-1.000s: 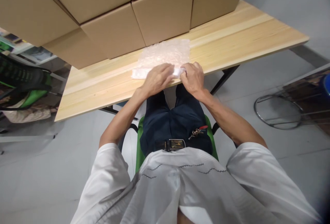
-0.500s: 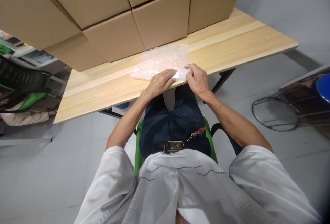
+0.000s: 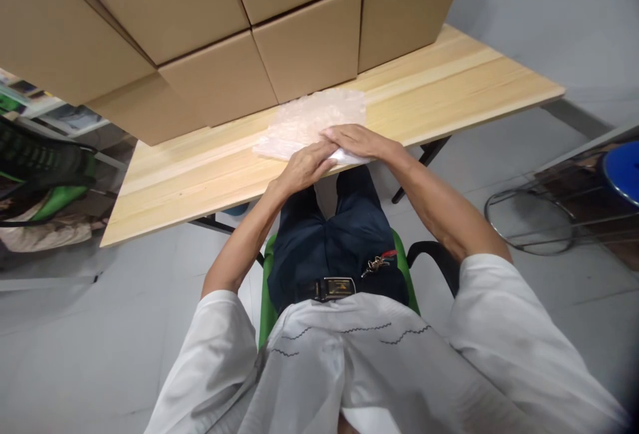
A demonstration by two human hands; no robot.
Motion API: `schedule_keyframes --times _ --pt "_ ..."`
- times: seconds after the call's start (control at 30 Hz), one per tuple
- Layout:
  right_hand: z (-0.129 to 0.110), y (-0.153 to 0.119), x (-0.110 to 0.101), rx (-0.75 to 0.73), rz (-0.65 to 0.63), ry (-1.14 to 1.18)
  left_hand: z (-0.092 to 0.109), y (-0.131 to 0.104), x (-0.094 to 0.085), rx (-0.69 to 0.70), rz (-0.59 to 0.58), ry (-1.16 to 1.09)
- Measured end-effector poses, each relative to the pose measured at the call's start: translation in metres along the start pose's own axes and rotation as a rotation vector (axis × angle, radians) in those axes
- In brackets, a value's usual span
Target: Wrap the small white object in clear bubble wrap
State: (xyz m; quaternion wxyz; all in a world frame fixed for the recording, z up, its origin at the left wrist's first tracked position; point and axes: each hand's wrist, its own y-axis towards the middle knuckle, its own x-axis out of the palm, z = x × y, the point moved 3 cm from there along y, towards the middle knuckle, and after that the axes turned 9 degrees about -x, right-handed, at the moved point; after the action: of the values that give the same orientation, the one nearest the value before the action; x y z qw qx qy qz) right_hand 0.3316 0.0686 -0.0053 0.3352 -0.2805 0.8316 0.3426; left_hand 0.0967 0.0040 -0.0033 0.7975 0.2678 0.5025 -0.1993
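A sheet of clear bubble wrap [image 3: 309, 118] lies on the light wooden table [image 3: 449, 81], just in front of stacked cardboard boxes. Its near edge is folded over into a white strip at the table's front edge. My left hand [image 3: 305, 164] rests on that folded near edge, fingers curled over it. My right hand [image 3: 360, 141] lies flat across the fold, fingers stretched to the left and touching my left hand's fingers. I sit on a green chair [image 3: 267, 301] with my legs under the table.
Several large cardboard boxes [image 3: 259, 28] fill the back of the table and overhang it. A metal-ring stool frame [image 3: 529, 224] and a blue round seat [image 3: 622, 171] stand on the grey floor at right. A black-and-green chair [image 3: 40, 168] is at left.
My right hand has turned from pinching the fold's right end to lying flat across it, reaching left. My left hand stayed on the near edge. The view shifted slightly.
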Motion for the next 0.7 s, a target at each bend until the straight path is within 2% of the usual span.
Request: schedule_keyframes --times 0.07,0.2,0.3,0.37,0.47,0.57,0.7 --pt "0.016 0.003 0.002 0.020 -0.071 -0.063 -0.001 -0.001 0.001 0.006 -0.001 -0.001" --pt "0.044 0.001 -0.005 0.063 -0.112 -0.226 -0.001 -0.002 0.004 0.019 0.007 -0.005" --pt "0.054 0.001 -0.014 0.125 -0.097 -0.302 -0.002 -0.001 0.004 0.027 0.007 -0.007" --pt "0.052 0.002 -0.021 0.175 -0.062 -0.338 -0.003 -0.001 0.004 0.026 0.001 -0.009" --pt "0.031 -0.004 -0.030 0.184 0.087 -0.369 -0.002 -0.002 0.003 0.011 -0.007 -0.019" --pt "-0.012 -0.020 -0.026 0.060 0.277 -0.364 0.000 -0.003 0.004 -0.008 0.003 -0.024" --pt "-0.062 -0.045 0.006 -0.088 0.245 -0.324 -0.001 -0.001 0.006 -0.041 0.010 -0.028"
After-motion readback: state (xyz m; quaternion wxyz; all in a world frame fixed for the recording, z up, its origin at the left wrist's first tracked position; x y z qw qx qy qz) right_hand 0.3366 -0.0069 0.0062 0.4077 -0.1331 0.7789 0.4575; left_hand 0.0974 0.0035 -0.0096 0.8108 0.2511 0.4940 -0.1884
